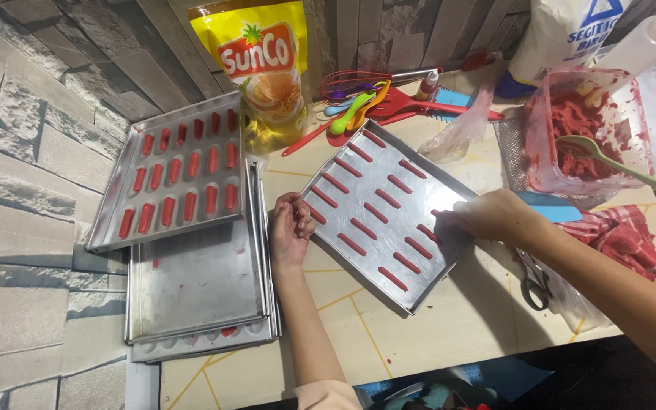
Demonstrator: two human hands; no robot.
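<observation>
Left hand fingers curled on metal tray near edge, steadying it; right hand fingers pinched together over red dough strips, placing row.

Two hands are in view, the left hand and the right hand. Between them lies one baking tray with about fifteen red dough strips. Left of the left fingers, four more trays are stacked; the top tray carries eighteen strips. Beyond the right fingers stand one plastic tub of red dough with one green spoon, and near the right wrist lies one pair of scissors.
</observation>
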